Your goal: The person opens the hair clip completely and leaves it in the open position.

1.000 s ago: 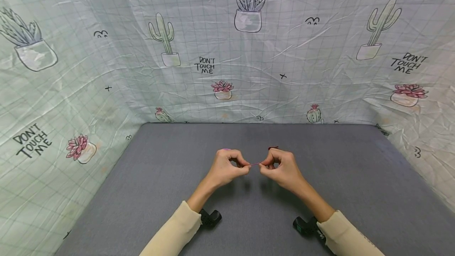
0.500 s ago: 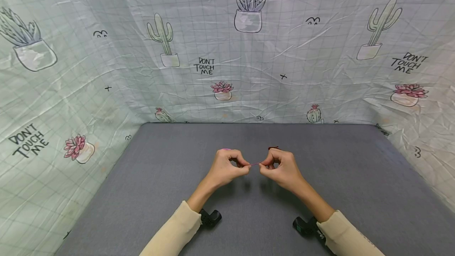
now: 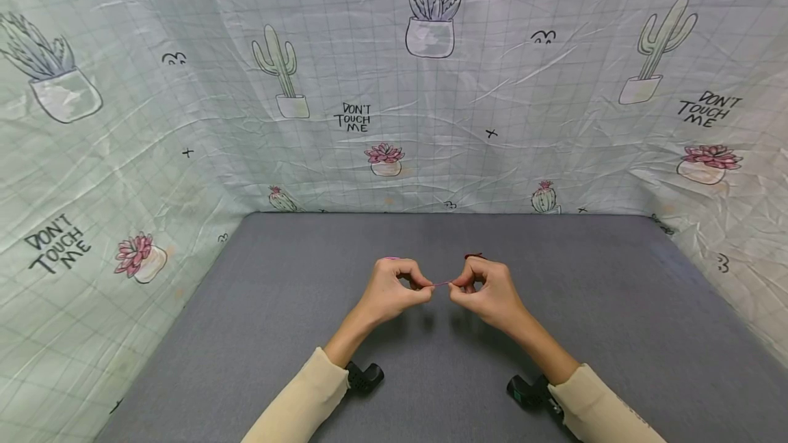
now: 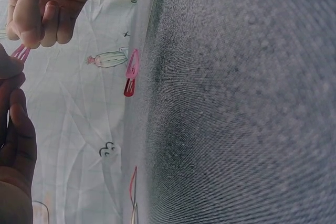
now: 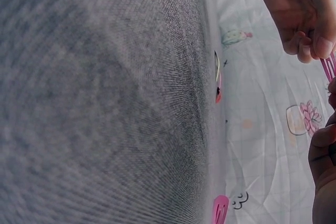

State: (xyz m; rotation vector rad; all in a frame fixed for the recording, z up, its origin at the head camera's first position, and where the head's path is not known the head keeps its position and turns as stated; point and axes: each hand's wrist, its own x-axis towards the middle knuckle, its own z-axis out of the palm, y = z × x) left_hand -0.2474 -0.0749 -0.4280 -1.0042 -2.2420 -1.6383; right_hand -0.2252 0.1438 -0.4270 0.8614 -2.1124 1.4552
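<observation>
In front of me, above the grey table, both hands meet over a pink snap hair clip [image 3: 441, 284]. My left hand [image 3: 394, 287] pinches one end between thumb and index finger. The other end is pinched by my right hand [image 3: 486, 290]. Slots in the pink clip show in the right wrist view, where the clip [image 5: 328, 67] spans the two hands at the right edge; fingertips cover its ends. Red and dark bits show by the right hand's fingers there, too cropped to identify.
Beyond the hands, a pink clip [image 4: 133, 64] and a red clip [image 4: 129, 87] lie on the grey table [image 3: 295, 279]. Another pink-red loop [image 4: 133, 182] lies farther left, its kind unclear. A patterned curtain [image 3: 332, 169] closes off the back and sides.
</observation>
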